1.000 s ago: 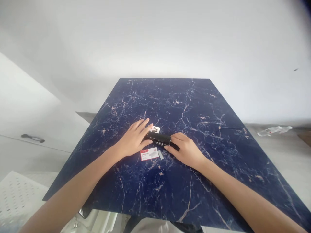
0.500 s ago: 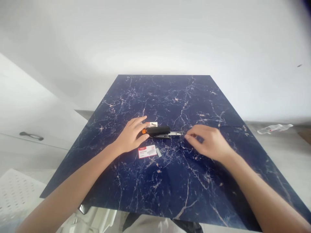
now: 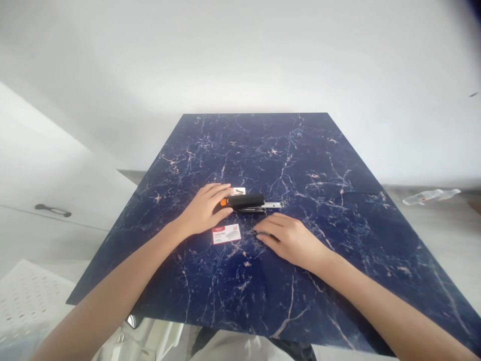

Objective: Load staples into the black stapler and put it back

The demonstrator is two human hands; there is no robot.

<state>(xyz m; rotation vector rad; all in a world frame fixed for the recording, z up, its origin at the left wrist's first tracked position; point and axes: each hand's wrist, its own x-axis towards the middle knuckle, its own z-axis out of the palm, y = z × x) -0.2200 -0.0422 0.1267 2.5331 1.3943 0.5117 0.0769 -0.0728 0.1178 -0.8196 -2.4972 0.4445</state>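
A black stapler (image 3: 246,202) with an orange end lies on the dark blue marbled table, its metal staple channel (image 3: 274,205) sticking out to the right. My left hand (image 3: 205,208) grips the orange end, thumb on the near side and fingers on the far side. Just right of the red-and-white staple box (image 3: 226,234), my right hand (image 3: 291,238) pinches a thin strip of staples (image 3: 271,235), partly hidden by the fingers. Behind the stapler, a small white card or packet (image 3: 239,191) with dark marks is partly covered by my left fingers.
The table (image 3: 240,145) reaches back to a pale wall. A clear plastic item (image 3: 430,196) lies beyond its right edge. To the left are a door with a dark handle (image 3: 52,210) and a white perforated surface (image 3: 28,296), below table height.
My right hand has moved left and nearer to me, from the channel's tip to beside the staple box. The staple strip that lay there is now between its fingers. My left hand stays at the stapler.
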